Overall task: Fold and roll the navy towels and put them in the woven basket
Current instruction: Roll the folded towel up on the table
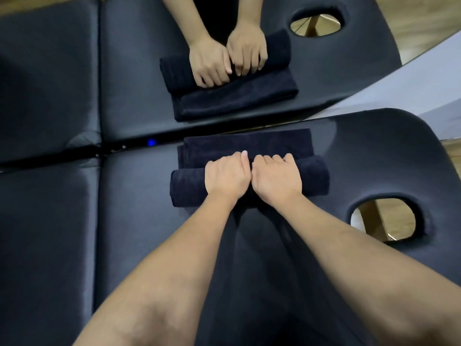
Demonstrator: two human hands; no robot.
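Rolling step in hand: the navy towel lies on a black padded massage table, near its far edge, which butts against a mirror. The near part of the towel is already wound into a thick roll lying crosswise; the far part is flat, folded in layers, reaching to the table's far edge. Left hand and right hand sit side by side on top of the roll at its middle, touching each other, fingers curled over the far side of the roll and gripping it, so both hold the towel rather than lying flat on it. Forearms come in from the bottom of the view. The table's face hole is off to the right, well apart from the towel. The mirror repeats the hands and towel from the other side. No woven basket is in view. My judgement: the roll is roughly half done, one flat stretch left. Next move calls for pushing the roll away over the flat part, keeping it tight and the ends even, then picking it up and finding the basket, somewhere out of view.
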